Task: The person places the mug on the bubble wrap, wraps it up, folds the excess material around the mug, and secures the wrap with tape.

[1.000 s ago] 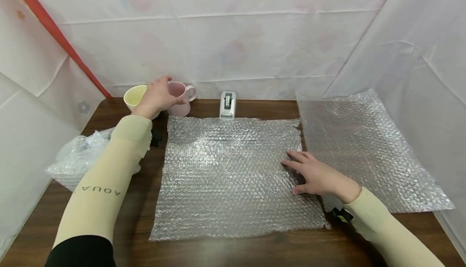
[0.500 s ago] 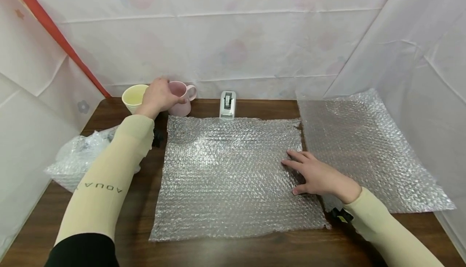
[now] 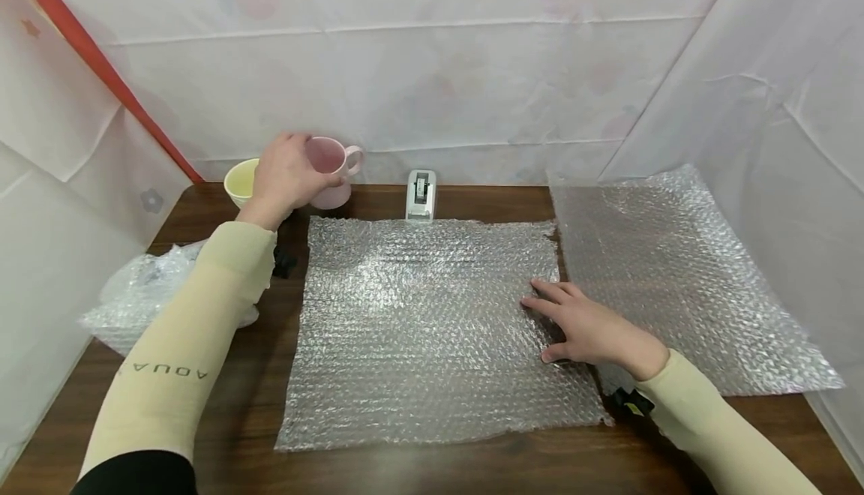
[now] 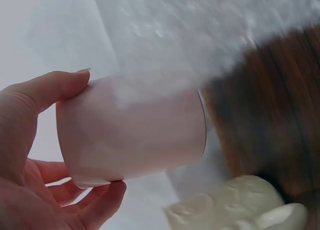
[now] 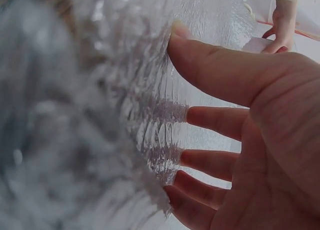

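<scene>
My left hand [image 3: 285, 176] grips a pink mug [image 3: 331, 195] by its rim, thumb on one side and fingers on the other. In the left wrist view the mug's smooth wall [image 4: 135, 132] faces the camera; its handle shows only in the head view, pointing right. Beside it is a pale yellow mug [image 3: 239, 181], partly hidden by the hand. A sheet of bubble wrap [image 3: 418, 330] lies flat at the middle of the table. On its right edge rest the spread fingertips of my right hand [image 3: 590, 330], with the palm raised off it.
Behind the sheet stands a white tape dispenser [image 3: 421, 193]. A second bubble wrap sheet [image 3: 675, 277] lies to the right. At the left, a bubble-wrapped bundle [image 3: 145, 289] is partly covered by my forearm. White patterned cloth [image 3: 439, 90] hangs behind the wooden table [image 3: 405, 472].
The pink mug has risen slightly off the table in my left hand, which moved up and a little left. My right hand has stayed in place on the sheet.
</scene>
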Available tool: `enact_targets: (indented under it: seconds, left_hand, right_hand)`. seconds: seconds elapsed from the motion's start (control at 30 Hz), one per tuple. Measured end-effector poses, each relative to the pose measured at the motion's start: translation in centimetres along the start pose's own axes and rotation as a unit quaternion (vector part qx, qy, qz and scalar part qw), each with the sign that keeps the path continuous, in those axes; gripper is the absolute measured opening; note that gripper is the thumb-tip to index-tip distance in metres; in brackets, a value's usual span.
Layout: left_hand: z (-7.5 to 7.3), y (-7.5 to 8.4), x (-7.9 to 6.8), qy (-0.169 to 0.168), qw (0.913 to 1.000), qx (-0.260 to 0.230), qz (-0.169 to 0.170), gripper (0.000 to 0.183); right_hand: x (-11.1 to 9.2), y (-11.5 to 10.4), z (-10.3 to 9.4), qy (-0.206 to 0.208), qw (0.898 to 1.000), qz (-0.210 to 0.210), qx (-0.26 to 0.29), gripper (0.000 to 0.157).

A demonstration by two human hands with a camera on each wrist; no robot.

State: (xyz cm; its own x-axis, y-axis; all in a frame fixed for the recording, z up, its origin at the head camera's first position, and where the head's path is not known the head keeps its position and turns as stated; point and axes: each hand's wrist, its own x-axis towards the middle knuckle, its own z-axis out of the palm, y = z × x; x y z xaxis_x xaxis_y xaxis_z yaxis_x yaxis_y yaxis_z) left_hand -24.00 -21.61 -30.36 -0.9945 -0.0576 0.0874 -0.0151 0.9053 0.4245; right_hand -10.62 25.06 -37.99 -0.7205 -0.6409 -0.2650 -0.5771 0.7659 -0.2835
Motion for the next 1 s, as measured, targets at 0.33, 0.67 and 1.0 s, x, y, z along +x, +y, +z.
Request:
enact_targets:
  seconds: [0.33, 0.67, 1.0]
  left_hand:
    - [-1.3, 5.5, -3.9, -0.001, 0.9971, -0.009, 0.076, 0.098]
    - [0.4, 9.3, -7.3, -0.03, 0.9806, -0.014, 0.193, 0.097]
    - [3.6, 10.6, -10.8, -0.07, 0.9607, -0.028, 0.267, 0.093]
  right_hand:
    - [0.0, 0.0, 0.0, 0.002, 1.0, 0.0, -0.001, 0.085]
    - [0.0, -0.1, 0.1, 0.01, 1.0, -0.002, -0.005, 0.086]
    - [0.0, -0.3, 0.1, 0.012, 1.0, 0.004, -0.008, 0.086]
